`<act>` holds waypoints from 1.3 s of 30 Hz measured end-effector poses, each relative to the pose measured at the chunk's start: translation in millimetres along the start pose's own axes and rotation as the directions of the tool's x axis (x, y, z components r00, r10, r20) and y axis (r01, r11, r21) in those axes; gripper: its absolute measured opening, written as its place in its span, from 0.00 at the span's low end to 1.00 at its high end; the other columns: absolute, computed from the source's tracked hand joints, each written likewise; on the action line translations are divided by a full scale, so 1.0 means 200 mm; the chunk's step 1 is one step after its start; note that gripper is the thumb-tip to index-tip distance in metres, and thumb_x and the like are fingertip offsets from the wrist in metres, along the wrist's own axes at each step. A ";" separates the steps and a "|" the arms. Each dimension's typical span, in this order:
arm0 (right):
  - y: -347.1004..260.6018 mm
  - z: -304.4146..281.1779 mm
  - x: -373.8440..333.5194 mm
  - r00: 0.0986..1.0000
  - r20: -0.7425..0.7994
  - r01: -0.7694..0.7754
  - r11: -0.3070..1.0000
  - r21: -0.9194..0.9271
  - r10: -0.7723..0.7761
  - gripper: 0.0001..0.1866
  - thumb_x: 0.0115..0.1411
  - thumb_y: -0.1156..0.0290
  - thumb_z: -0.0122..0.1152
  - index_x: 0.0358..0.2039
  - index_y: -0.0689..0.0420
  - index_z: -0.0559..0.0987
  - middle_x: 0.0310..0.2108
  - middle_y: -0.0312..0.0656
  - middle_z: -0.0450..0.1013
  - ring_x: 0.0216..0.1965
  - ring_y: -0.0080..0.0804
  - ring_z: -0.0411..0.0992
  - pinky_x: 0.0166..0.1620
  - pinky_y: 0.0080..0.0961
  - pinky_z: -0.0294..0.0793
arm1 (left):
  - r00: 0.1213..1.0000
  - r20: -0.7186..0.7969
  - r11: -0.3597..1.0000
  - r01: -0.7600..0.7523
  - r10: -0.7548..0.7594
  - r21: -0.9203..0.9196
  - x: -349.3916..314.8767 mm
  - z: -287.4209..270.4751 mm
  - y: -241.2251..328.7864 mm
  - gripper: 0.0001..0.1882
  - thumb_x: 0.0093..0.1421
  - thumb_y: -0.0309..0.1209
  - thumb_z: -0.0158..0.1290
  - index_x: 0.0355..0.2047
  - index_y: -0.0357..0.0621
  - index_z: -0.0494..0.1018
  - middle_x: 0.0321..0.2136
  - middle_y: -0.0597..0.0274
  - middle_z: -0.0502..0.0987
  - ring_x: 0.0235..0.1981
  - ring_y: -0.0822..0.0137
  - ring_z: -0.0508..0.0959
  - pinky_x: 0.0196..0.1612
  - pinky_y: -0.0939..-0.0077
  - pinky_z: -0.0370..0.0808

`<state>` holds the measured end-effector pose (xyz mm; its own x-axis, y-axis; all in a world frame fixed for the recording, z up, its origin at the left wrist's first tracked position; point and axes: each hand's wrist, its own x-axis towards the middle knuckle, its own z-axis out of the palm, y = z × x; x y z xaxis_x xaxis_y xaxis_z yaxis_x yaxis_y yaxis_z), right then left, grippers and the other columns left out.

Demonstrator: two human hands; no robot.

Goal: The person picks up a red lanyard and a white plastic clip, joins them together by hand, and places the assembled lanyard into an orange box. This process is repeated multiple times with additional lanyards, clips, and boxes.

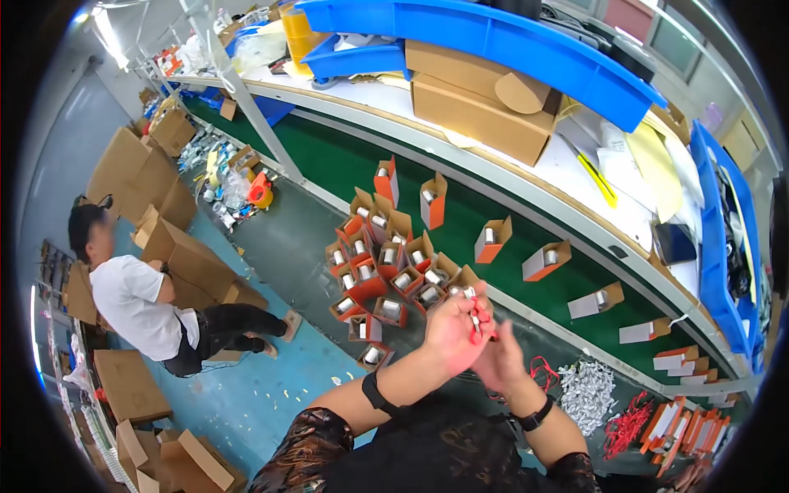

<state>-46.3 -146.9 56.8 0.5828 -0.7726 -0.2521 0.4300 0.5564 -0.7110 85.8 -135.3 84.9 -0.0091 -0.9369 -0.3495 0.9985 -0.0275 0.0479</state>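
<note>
- so the left hand is curled around some small red and silver pieces, up in front of the body above the counter. they're too small and tangled with the fingers to count
- right hand is right next to it, fingers partly extended. can't tell if it's gripping anything or just steadying
- my guess on the step: sorting or pairing little bits in the palm, probably to go in boxes
- likely source is over on the right: a heap of small silver pieces with a pile of red cords just beside it
- left of the hands there's a tight bunch of open orange and white boxes, lots with a pale cylinder showing inside
- more open boxes stand spaced out along the green belt past the counter
- imo the next move calls for separating one set cleanly with the right fingers, then reaching to an open box without knocking its neighbours. loose grip there and a bit could drop
</note>
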 end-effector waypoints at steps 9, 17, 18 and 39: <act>-0.07 0.15 0.45 0.924 0.010 0.212 0.487 -0.847 -0.383 0.09 0.64 0.74 0.57 0.44 0.61 0.76 0.33 0.39 0.73 0.24 0.21 0.74 0.28 0.16 0.72 | 0.926 -0.135 0.789 -0.217 0.353 0.575 0.33 -0.10 0.27 0.16 0.71 0.41 0.41 0.42 0.43 0.72 0.24 0.70 0.69 0.21 0.80 0.67 0.25 0.84 0.66; -0.21 0.39 0.72 0.794 0.551 0.485 -0.279 -0.829 -0.258 0.26 0.51 0.79 0.61 0.53 0.61 0.72 0.50 0.55 0.72 0.50 0.54 0.71 0.55 0.42 0.70 | 0.978 0.091 0.981 0.190 -0.186 -0.036 0.57 -0.20 0.51 0.18 0.68 0.45 0.46 0.42 0.43 0.73 0.41 0.58 0.77 0.49 0.61 0.75 0.54 0.62 0.71; -0.23 0.39 0.72 0.745 0.606 0.541 -0.279 -0.794 -0.279 0.26 0.50 0.79 0.62 0.53 0.61 0.72 0.53 0.55 0.70 0.51 0.53 0.71 0.54 0.40 0.71 | 0.989 0.045 0.990 0.139 -0.138 -0.030 0.63 -0.21 0.53 0.18 0.68 0.46 0.46 0.40 0.43 0.72 0.37 0.58 0.77 0.44 0.61 0.76 0.52 0.63 0.73; -0.20 -0.72 -0.22 0.890 -0.082 -0.142 -0.102 -0.985 -0.448 0.16 0.51 0.76 0.65 0.43 0.58 0.79 0.33 0.50 0.77 0.36 0.51 0.76 0.41 0.40 0.76 | 0.796 -0.160 0.782 -0.497 0.583 0.375 1.70 -0.20 1.06 0.21 0.67 0.43 0.41 0.54 0.45 0.68 0.51 0.55 0.74 0.54 0.54 0.73 0.53 0.51 0.74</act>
<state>-188.9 -178.7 0.8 0.2697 -0.9621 0.0403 -0.8055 -0.2484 -0.5380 297.1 -445.9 -60.7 0.5839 -0.7062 -0.4005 0.7650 0.3135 0.5625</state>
